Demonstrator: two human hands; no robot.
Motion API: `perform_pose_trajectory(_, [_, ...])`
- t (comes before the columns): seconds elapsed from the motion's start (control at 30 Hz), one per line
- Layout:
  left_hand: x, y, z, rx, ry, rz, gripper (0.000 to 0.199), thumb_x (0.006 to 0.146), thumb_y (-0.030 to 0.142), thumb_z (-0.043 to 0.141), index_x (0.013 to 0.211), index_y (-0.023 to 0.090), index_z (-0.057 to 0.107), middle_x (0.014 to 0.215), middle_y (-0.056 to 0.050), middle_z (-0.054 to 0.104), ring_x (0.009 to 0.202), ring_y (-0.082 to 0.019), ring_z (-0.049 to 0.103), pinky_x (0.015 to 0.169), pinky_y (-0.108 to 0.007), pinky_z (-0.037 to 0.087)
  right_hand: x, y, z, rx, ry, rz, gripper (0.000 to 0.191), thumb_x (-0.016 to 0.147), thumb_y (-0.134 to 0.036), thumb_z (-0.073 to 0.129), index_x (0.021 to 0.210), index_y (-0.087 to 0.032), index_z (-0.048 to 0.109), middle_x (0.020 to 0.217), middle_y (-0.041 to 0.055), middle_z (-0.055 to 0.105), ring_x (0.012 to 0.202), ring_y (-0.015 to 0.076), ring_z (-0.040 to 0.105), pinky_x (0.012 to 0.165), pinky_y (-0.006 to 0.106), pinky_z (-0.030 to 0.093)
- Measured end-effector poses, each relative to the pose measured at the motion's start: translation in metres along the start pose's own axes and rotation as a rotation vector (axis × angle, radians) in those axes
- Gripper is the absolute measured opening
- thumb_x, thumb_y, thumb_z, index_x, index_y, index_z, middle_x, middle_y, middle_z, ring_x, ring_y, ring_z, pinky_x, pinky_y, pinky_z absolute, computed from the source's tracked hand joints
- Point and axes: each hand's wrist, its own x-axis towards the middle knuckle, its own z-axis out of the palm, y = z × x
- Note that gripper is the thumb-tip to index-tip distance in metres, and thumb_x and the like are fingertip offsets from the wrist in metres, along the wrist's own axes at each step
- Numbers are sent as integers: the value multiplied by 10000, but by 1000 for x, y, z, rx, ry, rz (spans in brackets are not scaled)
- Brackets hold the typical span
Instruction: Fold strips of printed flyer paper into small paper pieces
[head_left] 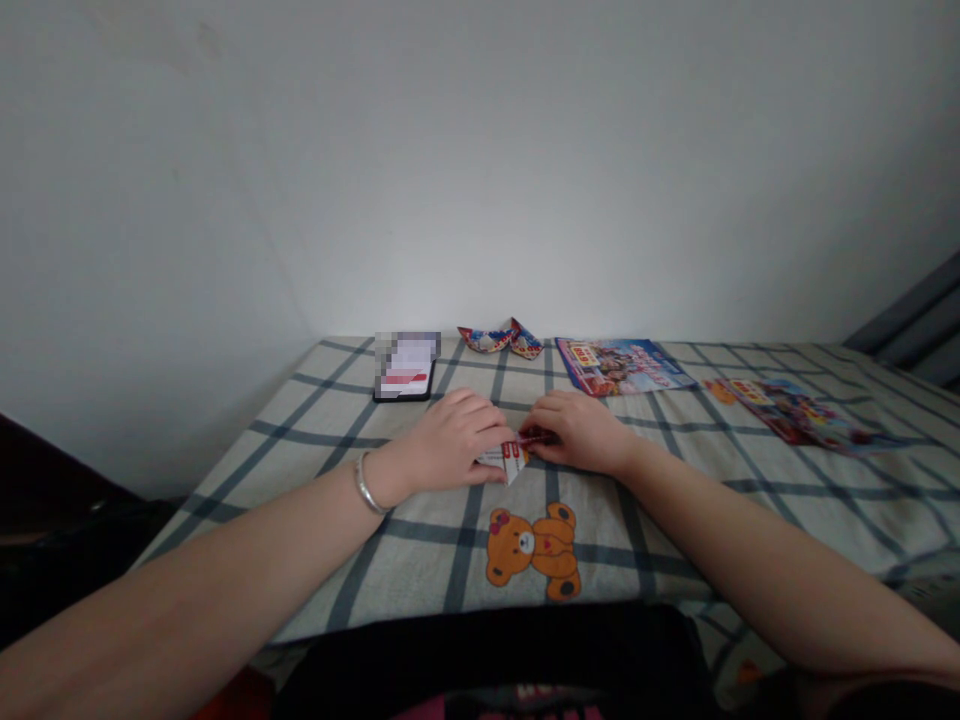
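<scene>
Paper, red & white, folded small, lies flat on the checked sheet (675, 470) of the bed, right btwn both hands at centre. Paper (512, 458) shows only a pointed bit; the rest sits hidden under the hands. Its long axis runs roughly left-right, w/ the visible tip pointing down toward the person.

Left hand (450, 440) lies palm down over the paper's left part, fingers (484, 420) curled & pressing it onto the sheet, more a pin than a pinch. Right hand (577, 430) comes in from the other side, fingertips bent onto the paper's red right edge, touching it; can't tell if thumb is under the flap. Both hands nearly meet over the paper, so neither is clearly nearer, though left covers more of it.

Bracelet (367, 485) on left wrist. Bear print (534, 548) on the sheet just nearer the person than the paper. Farther back, near the wall: phone (406, 368), a folded paper shape (501, 340), a leaflet (622, 365), and a 2nd leaflet (802, 410) well off to the right.
</scene>
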Motion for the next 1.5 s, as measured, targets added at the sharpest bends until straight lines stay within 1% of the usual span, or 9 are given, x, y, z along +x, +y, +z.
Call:
perform_pose_trajectory(0.13, [-1,2,-2,-43,22,-13,514,821,606,663,1150,213,629,1110,-78,649,1051,-262,541,994,-442,349,-1,0,1,16,36,69,263,833,-303,685,1069,-194,651,971,59,686,893,210,619,780,321,454])
perform_pose_trajectory(0.3, [-2,2,0,-65,75,-17,650,810,639,652,1286,207,560,1194,-98,621,1102,-270,527,1036,-457,339,-1,1,2,18,23,74,237,848,-315,669,1050,-192,652,966,63,685,910,211,614,790,321,452])
perform_pose_trajectory(0.53, [0,4,1,-19,112,-17,322,827,414,706,1122,290,673,1317,-53,561,1213,-282,465,1121,-539,268,-3,4,1,14,38,168,359,850,-337,665,1168,-173,630,1024,97,694,949,230,628,818,334,468])
perform_pose_trajectory(0.77, [0,0,4,34,76,-78,156,929,276,593,1027,257,713,1066,-28,649,1091,-240,522,1023,-456,377,-6,11,4,79,26,322,506,857,-335,634,1339,-243,511,1083,77,702,926,220,664,776,323,491])
perform_pose_trajectory(0.93, [2,3,2,15,31,-18,316,912,421,634,1131,195,656,1122,-59,666,1057,-245,553,984,-431,399,-4,9,3,76,12,293,522,855,-316,631,1351,-222,499,1085,83,706,932,223,664,784,314,480])
perform_pose_trajectory(1.03, [2,3,4,0,16,31,250,920,341,636,1154,253,654,1135,-30,669,1042,-223,565,937,-398,417,-3,5,1,112,17,286,504,859,-308,626,1343,-224,512,1049,76,712,902,212,664,764,301,472])
perform_pose_trajectory(1.2, [-2,-2,9,16,47,-73,213,924,175,596,1087,275,689,1114,-11,674,1059,-213,553,920,-393,413,-7,5,0,316,34,244,546,846,-302,640,1360,-199,485,860,21,693,712,160,621,679,280,468])
perform_pose_trajectory(1.33, [-5,-8,14,36,32,-158,224,924,162,579,1107,243,680,1116,-27,667,1064,-228,545,914,-400,418,-10,12,0,497,58,66,414,940,-252,485,1347,-174,480,873,29,687,797,159,627,783,310,499])
perform_pose_trajectory(1.5, [-6,-12,19,-63,34,-173,215,944,200,556,1127,227,665,1117,-31,663,1043,-209,559,935,-397,434,-9,18,2,219,152,43,356,874,-109,507,1205,-171,624,1025,92,682,957,207,612,878,379,501])
